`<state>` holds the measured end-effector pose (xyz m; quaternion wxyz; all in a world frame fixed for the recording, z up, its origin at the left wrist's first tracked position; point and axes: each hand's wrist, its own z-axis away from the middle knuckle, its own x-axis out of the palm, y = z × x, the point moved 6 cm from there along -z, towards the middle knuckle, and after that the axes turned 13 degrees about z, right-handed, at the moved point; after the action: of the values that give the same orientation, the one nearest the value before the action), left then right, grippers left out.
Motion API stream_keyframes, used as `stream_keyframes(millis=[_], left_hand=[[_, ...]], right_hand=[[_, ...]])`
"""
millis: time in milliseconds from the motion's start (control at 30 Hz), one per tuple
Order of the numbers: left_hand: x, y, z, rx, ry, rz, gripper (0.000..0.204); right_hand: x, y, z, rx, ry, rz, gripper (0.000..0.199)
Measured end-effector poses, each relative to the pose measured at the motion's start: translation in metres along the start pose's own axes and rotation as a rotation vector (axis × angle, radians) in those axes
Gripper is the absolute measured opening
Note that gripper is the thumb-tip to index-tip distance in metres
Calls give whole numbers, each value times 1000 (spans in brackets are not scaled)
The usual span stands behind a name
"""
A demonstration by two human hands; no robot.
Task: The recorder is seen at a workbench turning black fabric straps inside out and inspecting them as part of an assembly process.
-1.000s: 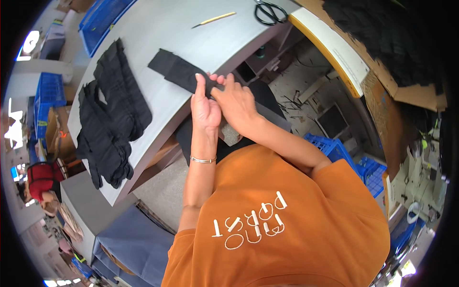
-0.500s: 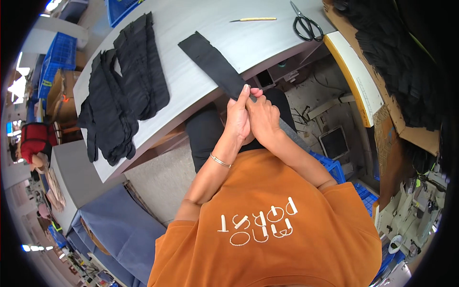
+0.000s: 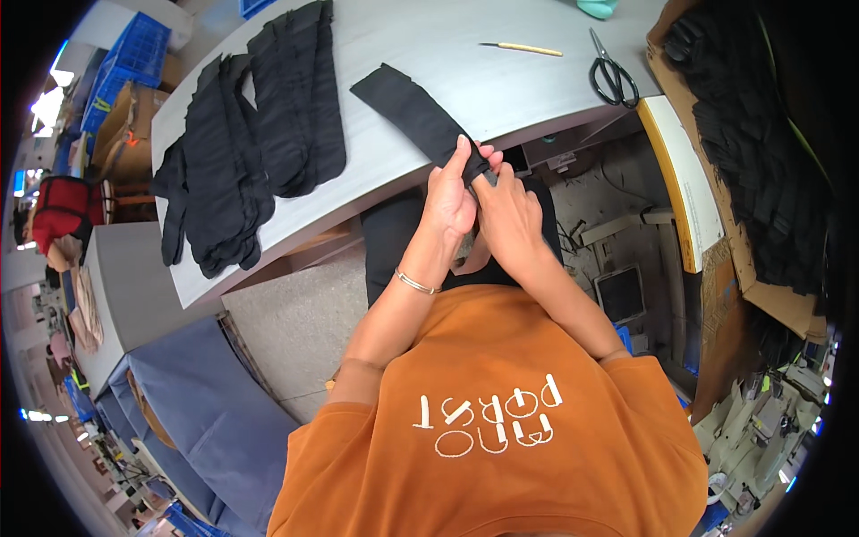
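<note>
A black fabric strip (image 3: pixel 413 109) slants from the grey-white table over its near edge into my hands. My left hand (image 3: pixel 452 192) is closed on the strip's near end, thumb lying on top. Just right of it, my right hand (image 3: pixel 512 210) has its fingers curled round the same end, which looks folded or bunched there. What lies under the fingers is partly hidden. Left of the strip, two overlapping piles of black fabric pieces (image 3: pixel 300 116) rest on the table.
Beyond my hands lie a thin tan-handled tool (image 3: pixel 528 49) and black-handled scissors (image 3: pixel 614 82). A teal object (image 3: pixel 598 7) shows at the far edge. On the right stands a cardboard box (image 3: pixel 756 300) full of black fabric. Blue cloth (image 3: pixel 201 403) hangs lower left.
The view has shifted, so the table things sit differently in it. My hands have parted slightly at the wrists, and the strip's near end is now bent between the fingers.
</note>
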<state>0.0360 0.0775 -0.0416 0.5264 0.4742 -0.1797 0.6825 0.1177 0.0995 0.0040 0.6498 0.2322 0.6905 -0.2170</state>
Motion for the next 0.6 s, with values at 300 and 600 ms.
stream_keyframes(millis=[300,600], left_hand=[[-6,-28,15,15,-26,-123,26],[-11,15,-4,2,-2,-15,36]], right_hand=[[23,5,7,55,3,182,34],[-23,-6,32,-79,116,6,48]])
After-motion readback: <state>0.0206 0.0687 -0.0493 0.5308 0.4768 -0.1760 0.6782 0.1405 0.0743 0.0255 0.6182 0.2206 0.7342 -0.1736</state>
